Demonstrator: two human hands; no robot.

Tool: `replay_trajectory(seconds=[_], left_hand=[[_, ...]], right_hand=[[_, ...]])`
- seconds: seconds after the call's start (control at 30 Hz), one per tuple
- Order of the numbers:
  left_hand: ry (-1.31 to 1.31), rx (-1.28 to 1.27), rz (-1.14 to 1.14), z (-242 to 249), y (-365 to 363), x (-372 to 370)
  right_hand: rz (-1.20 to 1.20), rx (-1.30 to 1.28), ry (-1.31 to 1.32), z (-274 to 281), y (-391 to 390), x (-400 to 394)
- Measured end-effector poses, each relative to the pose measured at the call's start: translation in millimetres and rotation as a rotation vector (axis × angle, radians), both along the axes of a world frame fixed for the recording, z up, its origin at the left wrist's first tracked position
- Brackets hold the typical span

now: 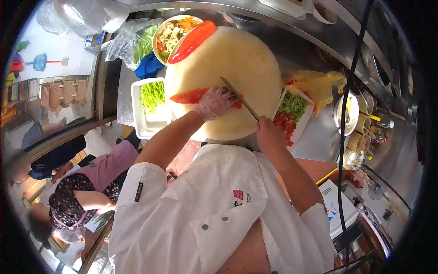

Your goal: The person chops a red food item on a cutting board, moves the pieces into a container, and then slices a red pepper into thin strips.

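On the round cutting board (pixel 248 55) lies a red pepper piece (pixel 185 96). My left hand (pixel 216 103), in a clear plastic glove, presses on its right part with the fingers drawn together. My right hand (pixel 270 134) is wrapped round the handle of a knife (pixel 242 100), whose blade slants across the pepper just right of my left fingertips. Some cut red pepper shows right of the blade. Another large red pepper piece (pixel 194 41) rests at the board's upper left edge.
Left of the board stands a white tray (pixel 147 129) with green pieces. A bowl (pixel 158 51) of mixed vegetables is behind it. At right, another tray (pixel 305 119) holds chopped green and red pieces beside a yellow bag (pixel 321 86). Bowls stand farther right; people are at lower left.
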State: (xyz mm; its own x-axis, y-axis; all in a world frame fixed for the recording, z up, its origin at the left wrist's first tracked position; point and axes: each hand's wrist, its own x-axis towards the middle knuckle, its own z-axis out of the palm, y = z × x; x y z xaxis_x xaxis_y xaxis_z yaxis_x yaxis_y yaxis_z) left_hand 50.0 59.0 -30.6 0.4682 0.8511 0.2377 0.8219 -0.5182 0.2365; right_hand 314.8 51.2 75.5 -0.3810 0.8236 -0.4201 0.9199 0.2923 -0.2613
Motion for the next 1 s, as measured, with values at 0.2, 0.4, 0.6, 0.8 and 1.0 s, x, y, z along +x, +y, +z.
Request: replay_trajectory(seconds=[0.2,0.4,0.6,0.8,1.0], left_hand=[[-0.015,-0.038,0.001,-2,1,-3],[0.048,-0.002,-0.025,-2,-2,-5],[0.034,-0.095,-0.002,11,3,-1],[0.028,-0.061,-0.018,3,-1,1],[0.034,-0.051,-0.047,4,1,0]], right_hand=[[-0.016,-0.016,0.050,-14,2,-7],[-0.037,-0.033,0.115,-13,4,-19],[-0.051,-0.017,0.136,-21,3,-20],[-0.123,-0.043,0.140,-27,-6,-20],[-0.134,-0.074,0.156,-29,-9,-19]])
